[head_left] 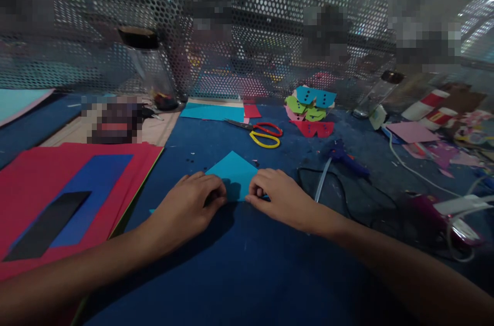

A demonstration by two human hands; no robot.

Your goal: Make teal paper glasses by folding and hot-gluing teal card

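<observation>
A sheet of light blue paper [233, 174] lies on the dark blue table, its top corner pointing away from me. My left hand [196, 200] pinches its left side, fingers curled with the thumb beneath. At its right side my right hand [276, 192] is closed on the paper too, thumb against the fingertips. Parts of the sheet are hidden under both hands. Just beyond it lie scissors [266, 133] with one red and one yellow handle, blades pointing left.
Red sheets [31, 171] bear blue and black strips at left. Cut paper shapes [311, 110] stand behind the scissors. At right are a blue glue gun [347, 159] with its cord and a maroon device [443, 218]. A glass jar [148, 69] stands before the perforated metal screen [247, 33].
</observation>
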